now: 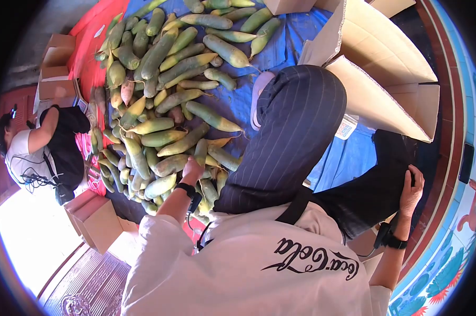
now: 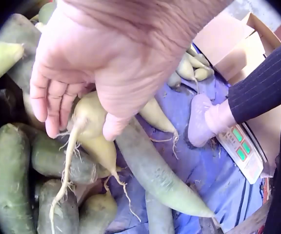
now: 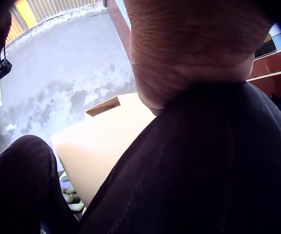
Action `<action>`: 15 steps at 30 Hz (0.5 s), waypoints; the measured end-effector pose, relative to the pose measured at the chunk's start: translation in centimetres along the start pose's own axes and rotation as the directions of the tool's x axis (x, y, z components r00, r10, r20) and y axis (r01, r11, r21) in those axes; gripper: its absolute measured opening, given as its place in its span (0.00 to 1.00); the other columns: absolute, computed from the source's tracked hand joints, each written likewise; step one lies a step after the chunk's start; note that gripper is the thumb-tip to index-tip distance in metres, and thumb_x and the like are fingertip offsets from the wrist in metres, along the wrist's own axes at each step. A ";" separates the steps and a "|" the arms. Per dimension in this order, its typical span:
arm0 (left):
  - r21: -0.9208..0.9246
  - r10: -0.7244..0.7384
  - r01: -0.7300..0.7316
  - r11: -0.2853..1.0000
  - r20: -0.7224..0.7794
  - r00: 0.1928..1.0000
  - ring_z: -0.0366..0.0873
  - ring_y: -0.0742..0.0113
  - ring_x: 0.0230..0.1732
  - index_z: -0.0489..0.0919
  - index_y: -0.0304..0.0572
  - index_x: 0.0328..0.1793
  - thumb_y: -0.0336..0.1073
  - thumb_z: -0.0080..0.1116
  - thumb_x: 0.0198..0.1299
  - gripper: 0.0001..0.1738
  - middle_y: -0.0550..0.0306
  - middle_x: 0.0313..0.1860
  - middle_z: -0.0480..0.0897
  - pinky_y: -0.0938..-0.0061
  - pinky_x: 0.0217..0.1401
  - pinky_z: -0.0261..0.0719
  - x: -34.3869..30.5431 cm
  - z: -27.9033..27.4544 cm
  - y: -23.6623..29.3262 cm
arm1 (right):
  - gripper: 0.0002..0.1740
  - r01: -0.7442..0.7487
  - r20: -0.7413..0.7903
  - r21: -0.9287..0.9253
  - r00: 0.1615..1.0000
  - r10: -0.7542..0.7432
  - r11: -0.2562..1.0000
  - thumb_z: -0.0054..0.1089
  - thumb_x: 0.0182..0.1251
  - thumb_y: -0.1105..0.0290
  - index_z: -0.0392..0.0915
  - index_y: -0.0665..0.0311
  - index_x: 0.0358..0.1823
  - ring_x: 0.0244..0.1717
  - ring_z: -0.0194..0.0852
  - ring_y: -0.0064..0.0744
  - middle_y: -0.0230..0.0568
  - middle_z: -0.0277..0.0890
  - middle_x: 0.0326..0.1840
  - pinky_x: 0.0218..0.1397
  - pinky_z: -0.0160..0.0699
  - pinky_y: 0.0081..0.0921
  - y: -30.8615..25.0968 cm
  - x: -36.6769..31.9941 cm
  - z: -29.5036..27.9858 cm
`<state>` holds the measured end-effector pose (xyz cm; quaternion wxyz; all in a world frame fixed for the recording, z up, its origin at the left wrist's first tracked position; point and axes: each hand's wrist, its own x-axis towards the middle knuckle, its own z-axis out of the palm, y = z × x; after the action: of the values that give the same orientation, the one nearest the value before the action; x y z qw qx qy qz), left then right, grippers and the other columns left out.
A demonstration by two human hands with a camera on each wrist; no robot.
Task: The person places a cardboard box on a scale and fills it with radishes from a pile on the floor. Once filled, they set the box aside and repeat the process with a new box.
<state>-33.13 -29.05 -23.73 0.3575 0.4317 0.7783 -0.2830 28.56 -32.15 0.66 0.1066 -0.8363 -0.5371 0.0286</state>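
My left hand (image 1: 192, 169) reaches into a heap of green radishes (image 1: 188, 66). In the left wrist view its thumb and fingers curl round a radish (image 2: 90, 113), whose pale tip and long thin root hang below the palm. Other radishes, such as a long green one (image 2: 155, 165), lie close under and beside that hand. At the other side, my right hand (image 1: 410, 190) rests on the dark trouser leg near the knee, holding nothing. The right wrist view shows only the back part of this hand (image 3: 194, 53) against the cloth.
A blue sheet (image 1: 238, 100) lies under the heap, with a red sheet (image 1: 98, 29) beyond. Large cardboard boxes (image 1: 385, 47) stand beside my legs. A scale (image 2: 243, 151) with green displays sits by my foot. Another person (image 1: 37, 147) is at the left near more boxes.
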 end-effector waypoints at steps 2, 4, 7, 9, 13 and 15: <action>0.011 0.001 -0.001 1.000 -0.004 1.000 0.76 0.48 0.57 0.62 0.36 0.61 0.51 0.57 0.56 0.34 0.39 0.54 0.77 0.61 0.58 0.75 0.5 -0.2 -0.1 | 0.11 0.008 0.000 -0.008 1.000 -0.008 1.000 0.54 0.65 0.69 0.78 0.62 0.46 0.56 0.72 0.38 0.40 0.77 0.51 0.63 0.66 0.31 0.1 0.0 0.0; 0.056 0.120 -0.115 0.992 -0.090 0.989 0.77 0.49 0.55 0.68 0.38 0.56 0.50 0.58 0.55 0.29 0.40 0.50 0.79 0.62 0.54 0.77 1.8 -0.9 -1.6 | 0.11 0.018 0.004 -0.012 1.000 -0.018 1.000 0.54 0.65 0.69 0.78 0.62 0.46 0.56 0.72 0.39 0.40 0.77 0.50 0.63 0.66 0.31 0.0 0.0 0.0; -0.210 0.330 -0.303 0.930 0.109 0.938 0.79 0.55 0.28 0.76 0.37 0.40 0.43 0.56 0.56 0.15 0.47 0.29 0.81 0.67 0.30 0.78 6.8 -3.2 -5.1 | 0.11 -0.003 -0.001 -0.026 1.000 0.003 1.000 0.54 0.64 0.69 0.78 0.62 0.45 0.56 0.72 0.39 0.40 0.77 0.50 0.63 0.67 0.31 -0.3 -0.1 0.0; -0.549 0.207 -0.134 0.825 0.074 0.975 0.72 0.60 0.10 0.78 0.35 0.27 0.37 0.53 0.57 0.13 0.52 0.14 0.75 0.69 0.17 0.72 5.0 -6.1 -3.9 | 0.11 -0.007 -0.005 -0.028 1.000 0.006 1.000 0.54 0.64 0.68 0.78 0.62 0.45 0.56 0.72 0.39 0.40 0.77 0.50 0.62 0.68 0.31 -0.4 -0.1 0.0; -0.119 0.252 -0.251 0.961 -0.009 0.968 0.76 0.64 0.14 0.77 0.35 0.26 0.38 0.52 0.59 0.14 0.53 0.15 0.77 0.70 0.16 0.71 3.7 -11.7 -1.2 | 0.11 0.025 -0.011 -0.025 1.000 -0.026 0.999 0.54 0.64 0.68 0.78 0.62 0.45 0.55 0.72 0.39 0.40 0.77 0.50 0.61 0.68 0.32 0.2 -0.2 0.1; -0.318 0.247 -0.260 0.912 -0.081 0.966 0.77 0.65 0.15 0.77 0.34 0.27 0.37 0.52 0.59 0.14 0.54 0.15 0.78 0.72 0.16 0.71 4.0 -13.5 -1.7 | 0.10 0.023 -0.014 -0.032 1.000 -0.024 0.999 0.54 0.64 0.68 0.78 0.61 0.45 0.55 0.72 0.39 0.40 0.77 0.49 0.61 0.68 0.32 0.2 -0.2 0.2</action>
<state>-40.31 -17.86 -18.78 0.4423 0.4694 0.7585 -0.0933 28.67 -32.37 0.41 0.0977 -0.8317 -0.5463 0.0127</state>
